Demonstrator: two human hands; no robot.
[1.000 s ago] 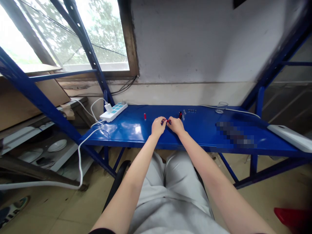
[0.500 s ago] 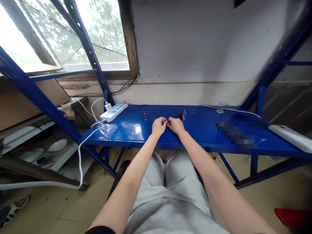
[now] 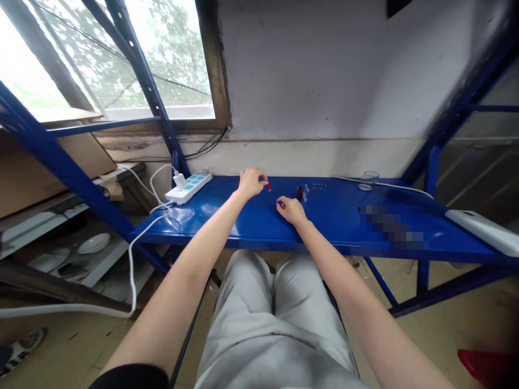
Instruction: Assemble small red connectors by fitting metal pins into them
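My left hand (image 3: 250,181) is raised over the back of the blue metal shelf (image 3: 227,216), fingers closed in a pinch on a small red piece (image 3: 268,187). My right hand (image 3: 291,209) rests on the shelf a little nearer to me, fingers curled round a tiny dark part (image 3: 279,203) that I cannot make out. The two hands are apart. Just right of them lie a small red-and-black part (image 3: 300,192), a clear part (image 3: 306,190) and a row of tiny screws (image 3: 319,185).
A white power strip (image 3: 189,186) with a plugged charger and white cable (image 3: 132,254) sits at the shelf's left end. A glass cup (image 3: 368,178) stands at the back right, a white flat object (image 3: 482,229) at the far right. Blue rack posts frame both sides.
My hands were together at the shelf's middle, pinching a red piece between them. My left hand has since moved back and left with a red piece; the right stayed put.
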